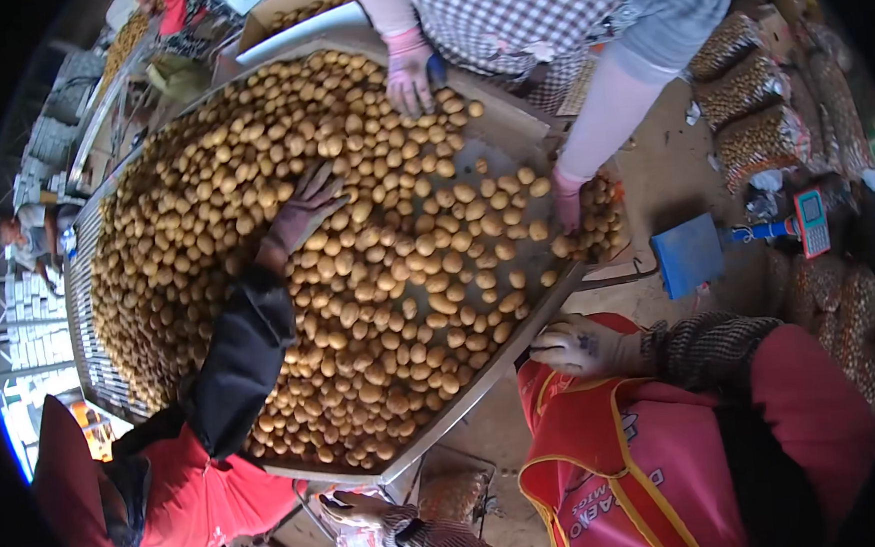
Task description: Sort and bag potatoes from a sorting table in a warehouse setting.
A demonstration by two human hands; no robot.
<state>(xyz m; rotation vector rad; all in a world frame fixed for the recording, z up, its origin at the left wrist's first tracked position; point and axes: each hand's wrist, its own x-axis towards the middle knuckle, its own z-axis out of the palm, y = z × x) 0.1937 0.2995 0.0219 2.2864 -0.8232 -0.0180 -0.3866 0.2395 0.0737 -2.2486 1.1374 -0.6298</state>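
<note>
My right hand [581,346], in a whitish work glove, is held in front of my red apron [606,444], beside the rim of the metal sorting table [447,429]. Its fingers are curled, and what lies beneath them is hidden. Lower down, my left hand [358,508] wears a similar glove. Its fingers are extended and hold nothing that I can see, just outside the table's near corner and above printed plastic bags [364,545]. Small potatoes [366,338] cover most of the table, heaped towards the left and thinner on the right.
One co-worker's gloved hand [306,210] rests on the potatoes. Opposite, another's gloved hands [409,76] are at the pile and at a filling bag [599,218]. A blue platform scale [688,254], filled bags [750,104] and a bagged load [455,494] stand on the floor.
</note>
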